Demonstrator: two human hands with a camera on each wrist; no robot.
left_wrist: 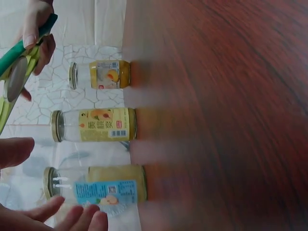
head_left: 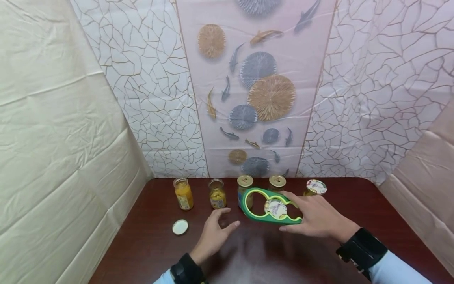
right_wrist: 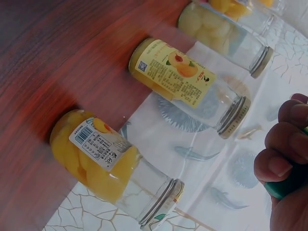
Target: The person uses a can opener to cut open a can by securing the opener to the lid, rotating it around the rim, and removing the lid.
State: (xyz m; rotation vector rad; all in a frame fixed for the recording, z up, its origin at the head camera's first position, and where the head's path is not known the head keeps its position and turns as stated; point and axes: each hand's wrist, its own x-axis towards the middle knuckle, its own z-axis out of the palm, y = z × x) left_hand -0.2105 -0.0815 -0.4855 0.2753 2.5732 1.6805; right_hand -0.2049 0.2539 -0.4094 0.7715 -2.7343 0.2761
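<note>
My right hand grips a green and yellow jar opener by its right end, above the table. A round printed lid sits in one of the opener's rings; the left wrist view shows the lid's greyish face. My left hand is empty, thumb and fingers spread apart, in front of two lidless jars. Those are a jar of orange fruit and a jar of yellow fruit. Behind the opener stand a gold-lidded jar and a second gold-lidded jar.
At the right of the row stands a jar with a printed lid, partly behind my right hand. One loose white lid lies on the dark red-brown table at the left. A patterned cloth wall rises behind the jars.
</note>
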